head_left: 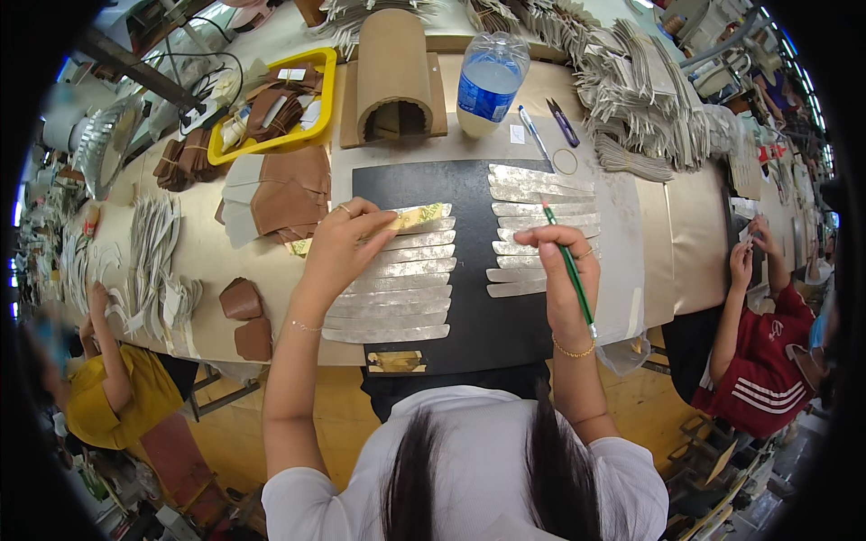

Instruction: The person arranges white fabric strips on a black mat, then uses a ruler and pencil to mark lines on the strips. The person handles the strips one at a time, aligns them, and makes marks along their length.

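My left hand [345, 242] is over the left column of silvery-grey strips [397, 290], its fingers closed on a yellow patterned strip [422, 216]. That strip lies across the far end of the column, partly hidden under the hand. My right hand [566, 275] grips a slim green pencil [575, 281], slanting from far left to near right. It hovers around the right column of strips [532, 209]. Both columns rest on a black board [471, 311], some left-hand strips overhanging its left edge. A yellowish taped patch [397, 362] marks the board's near edge.
Beyond the board stand a brown arched form [392, 68] and a blue-labelled bottle [490, 86]. A pen [532, 131] and thread snips [564, 124] lie right of it. Brown pieces [293, 194], a yellow basket [327, 108] and grey stacks [636, 95] surround these. Co-workers sit both sides.
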Motion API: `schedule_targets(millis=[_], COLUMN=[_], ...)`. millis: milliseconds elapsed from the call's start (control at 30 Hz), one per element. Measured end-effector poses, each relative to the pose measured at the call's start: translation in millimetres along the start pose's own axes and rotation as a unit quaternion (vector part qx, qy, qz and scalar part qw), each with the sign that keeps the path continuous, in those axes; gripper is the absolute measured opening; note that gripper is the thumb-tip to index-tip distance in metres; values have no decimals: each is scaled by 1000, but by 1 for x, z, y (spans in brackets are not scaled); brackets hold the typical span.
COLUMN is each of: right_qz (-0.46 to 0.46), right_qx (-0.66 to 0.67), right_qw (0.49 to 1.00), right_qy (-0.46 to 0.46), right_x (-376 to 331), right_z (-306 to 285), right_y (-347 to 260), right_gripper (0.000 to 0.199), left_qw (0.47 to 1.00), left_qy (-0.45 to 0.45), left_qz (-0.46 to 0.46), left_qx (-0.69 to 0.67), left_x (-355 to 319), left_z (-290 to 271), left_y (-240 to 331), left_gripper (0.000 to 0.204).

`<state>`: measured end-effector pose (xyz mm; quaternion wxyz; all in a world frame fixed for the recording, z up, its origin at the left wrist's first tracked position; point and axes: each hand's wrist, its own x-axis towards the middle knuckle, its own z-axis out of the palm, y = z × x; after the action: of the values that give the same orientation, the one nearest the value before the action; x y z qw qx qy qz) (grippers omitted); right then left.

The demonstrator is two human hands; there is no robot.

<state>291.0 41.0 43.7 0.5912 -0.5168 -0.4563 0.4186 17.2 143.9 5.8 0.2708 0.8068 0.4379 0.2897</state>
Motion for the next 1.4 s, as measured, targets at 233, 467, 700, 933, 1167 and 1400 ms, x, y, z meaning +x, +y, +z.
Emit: schedule_targets(millis=[233, 467, 700, 933, 1167, 1400], right_qz=[66, 66, 78, 84, 73, 78], right_qx=[-37, -47, -38, -46, -75, -90], right_qw=[997, 997, 996, 994, 992, 991], right_qy=[-3, -16, -31, -46, -64, -63], right_x=[-6, 3, 3, 1, 2, 5], right_z=[-4, -4, 2, 4, 6, 10], right_y=[13, 13, 15, 18, 22, 26], right_gripper=[14, 15, 15, 15, 17, 21], left_qw=[997, 996, 992, 990, 989, 989], left_qy=[-66, -81, -119, -129, -129, -128], left_qz=[-17, -10, -9, 15, 23, 10], left_qx=[20, 32, 49, 49, 67, 67], left_x=[16, 20, 28, 33, 35, 34], left_z=[16, 20, 15, 12, 12, 15], left_y=[-13, -20, -21, -22, -21, -24], left_gripper=[19, 22, 18, 19, 21, 21])
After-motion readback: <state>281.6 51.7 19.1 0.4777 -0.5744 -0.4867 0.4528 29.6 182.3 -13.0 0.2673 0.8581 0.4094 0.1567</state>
